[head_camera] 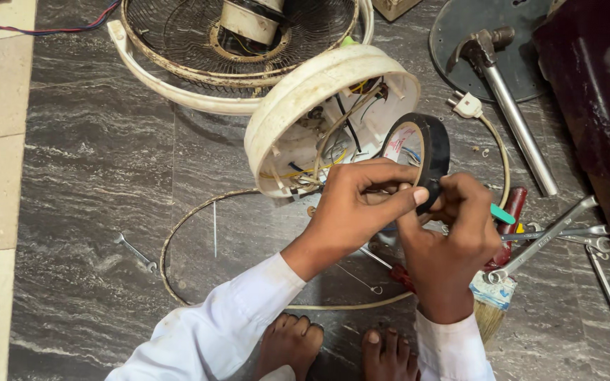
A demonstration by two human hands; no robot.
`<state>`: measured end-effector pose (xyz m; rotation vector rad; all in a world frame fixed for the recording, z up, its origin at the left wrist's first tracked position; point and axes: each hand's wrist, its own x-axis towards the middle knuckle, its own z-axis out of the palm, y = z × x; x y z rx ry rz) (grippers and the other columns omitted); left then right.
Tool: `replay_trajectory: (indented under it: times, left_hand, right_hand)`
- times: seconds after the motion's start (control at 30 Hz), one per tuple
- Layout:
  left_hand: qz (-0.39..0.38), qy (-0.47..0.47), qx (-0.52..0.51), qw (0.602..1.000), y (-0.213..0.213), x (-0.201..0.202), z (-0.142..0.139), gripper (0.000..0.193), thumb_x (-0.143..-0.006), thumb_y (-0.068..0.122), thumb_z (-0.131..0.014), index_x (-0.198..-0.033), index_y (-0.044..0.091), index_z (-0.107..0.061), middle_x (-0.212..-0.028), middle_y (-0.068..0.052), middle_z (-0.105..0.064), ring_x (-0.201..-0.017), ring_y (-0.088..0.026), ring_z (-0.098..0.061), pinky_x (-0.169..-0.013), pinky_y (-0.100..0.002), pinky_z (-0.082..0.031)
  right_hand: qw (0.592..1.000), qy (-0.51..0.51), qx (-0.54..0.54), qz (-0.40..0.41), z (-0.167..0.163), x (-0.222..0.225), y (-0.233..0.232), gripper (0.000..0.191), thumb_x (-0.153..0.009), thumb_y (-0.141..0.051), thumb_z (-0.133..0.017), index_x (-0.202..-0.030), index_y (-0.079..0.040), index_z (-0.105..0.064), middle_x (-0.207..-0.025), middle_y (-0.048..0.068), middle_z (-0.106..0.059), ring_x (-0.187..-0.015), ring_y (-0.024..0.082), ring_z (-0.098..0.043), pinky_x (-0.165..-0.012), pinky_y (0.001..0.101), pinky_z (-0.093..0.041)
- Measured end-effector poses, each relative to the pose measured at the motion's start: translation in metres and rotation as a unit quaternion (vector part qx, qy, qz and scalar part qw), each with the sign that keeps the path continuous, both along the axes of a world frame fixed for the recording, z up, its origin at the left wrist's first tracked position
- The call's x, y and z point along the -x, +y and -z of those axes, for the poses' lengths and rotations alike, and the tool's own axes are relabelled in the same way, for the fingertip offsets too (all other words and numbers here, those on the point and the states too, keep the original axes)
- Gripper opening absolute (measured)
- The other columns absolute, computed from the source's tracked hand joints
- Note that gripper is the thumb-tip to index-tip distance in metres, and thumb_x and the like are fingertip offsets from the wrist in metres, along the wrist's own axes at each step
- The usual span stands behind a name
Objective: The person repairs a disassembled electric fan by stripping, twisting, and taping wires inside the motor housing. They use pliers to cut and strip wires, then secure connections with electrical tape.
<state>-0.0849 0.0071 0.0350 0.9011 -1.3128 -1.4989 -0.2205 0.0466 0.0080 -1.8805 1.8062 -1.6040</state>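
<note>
Black tape roll [418, 152] sits mid-floor, just in front of the round cream fan base [305, 106] w/ loose wires. Left hand [358, 204] pinches the roll's edge; right hand [457, 226] pinches the tape end. Tape could stick to itself or tear if pulled crooked. Both wrists bend inward, fingers curled.

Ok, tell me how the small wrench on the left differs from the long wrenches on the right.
The small wrench lies alone on the bare floor, far from both hands; the long wrenches are piled together, crossing each other beside the right hand. The small wrench is much shorter than the long wrenches. Both are bare silvery metal, lying flat.
</note>
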Motion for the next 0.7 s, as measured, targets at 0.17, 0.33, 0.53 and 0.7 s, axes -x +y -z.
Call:
replay_trajectory:
  times: [0.17,0.33,0.53,0.7]
  left_hand:
    - [-0.032,-0.087,0.021,0.995,0.000,0.000,0.004,0.026,-0.091,0.011,-0.078,-0.110,-0.007,-0.075,-0.103,-0.009,-0.078,-0.093,-0.008,-0.070,-0.081,-0.025,-0.061]
    - [-0.001,-0.047,-0.004,0.999,0.003,0.002,0.002,0.028,-0.093,0.011,-0.077,-0.114,-0.007,-0.076,-0.102,-0.008,-0.076,-0.092,-0.008,-0.068,-0.081,-0.025,-0.060]
    - [-0.008,0.003,-0.008,1.000,0.000,0.004,0.002,0.029,-0.094,0.010,-0.076,-0.116,-0.008,-0.074,-0.107,-0.008,-0.076,-0.097,-0.009,-0.071,-0.085,-0.026,-0.062]
    - [-0.028,-0.038,-0.001,0.999,-0.001,0.000,0.003,0.029,-0.092,0.010,-0.076,-0.113,-0.009,-0.074,-0.104,-0.009,-0.076,-0.094,-0.009,-0.071,-0.081,-0.024,-0.061]
  right_hand:
    - [1.000,0.018,-0.013,0.002,0.003,-0.002,0.001,0.035,-0.089,-0.002,-0.085,-0.110,0.003,-0.058,-0.090,0.009,-0.065,-0.076,0.015,-0.067,-0.070,0.0290,-0.054]
    - [1.000,0.015,0.023,0.011,-0.008,-0.007,0.003,0.039,-0.089,0.001,-0.086,-0.092,-0.002,-0.047,-0.081,0.011,-0.056,-0.068,0.017,-0.054,-0.063,0.0297,-0.045]
    - [0.996,-0.088,-0.018,0.000,-0.019,-0.008,-0.002,0.041,-0.084,-0.003,-0.083,-0.108,0.004,-0.052,-0.089,0.009,-0.062,-0.075,0.013,-0.063,-0.068,0.0273,-0.054]
    - [1.000,-0.005,-0.011,0.001,-0.006,-0.007,-0.003,0.037,-0.089,0.000,-0.086,-0.111,0.003,-0.057,-0.090,0.009,-0.064,-0.074,0.013,-0.065,-0.069,0.0278,-0.054]
